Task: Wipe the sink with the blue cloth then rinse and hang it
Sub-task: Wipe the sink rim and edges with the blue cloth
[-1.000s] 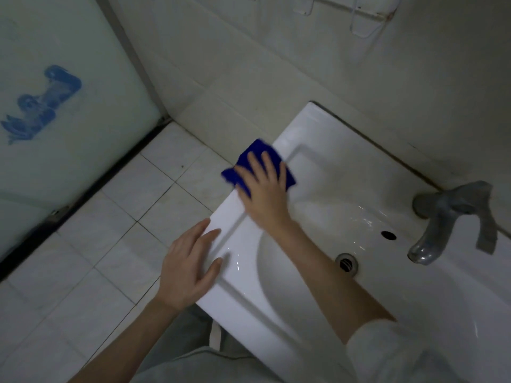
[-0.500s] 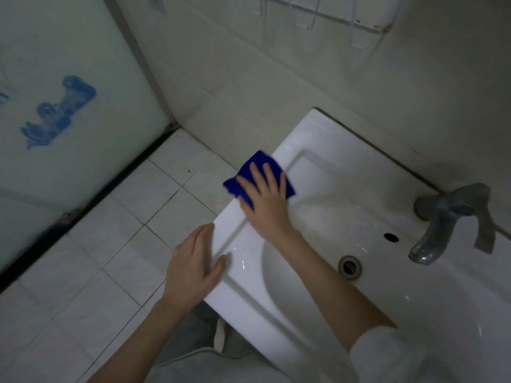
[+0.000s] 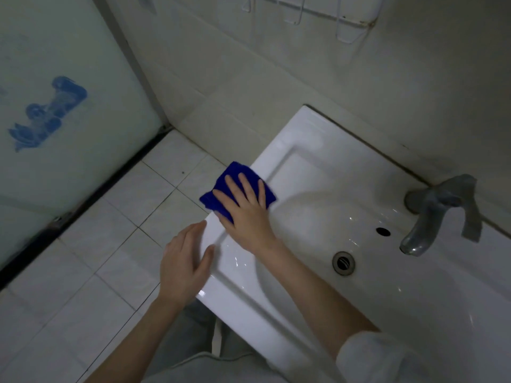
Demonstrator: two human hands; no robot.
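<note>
The white sink (image 3: pixel 312 167) fills the right half of the head view, with a round basin and a metal drain (image 3: pixel 343 262). A folded blue cloth (image 3: pixel 218 194) lies on the sink's left rim and hangs a little over the edge. My right hand (image 3: pixel 247 208) presses flat on the cloth with straight, spread fingers. Lower on the same rim, my left hand (image 3: pixel 185 266) rests with relaxed fingers, the thumb on the rim's top.
A grey metal faucet (image 3: pixel 439 211) stands at the sink's back right above an overflow hole (image 3: pixel 383 231). A white wire rack (image 3: pixel 318 12) hangs on the wall above. White floor tiles (image 3: pixel 91 261) lie left of the sink, beside a frosted glass door (image 3: pixel 55 106).
My right hand has slid the blue cloth along the left rim toward me, closer to my left hand. The camera view shifted slightly; the left hand stays on the rim.
</note>
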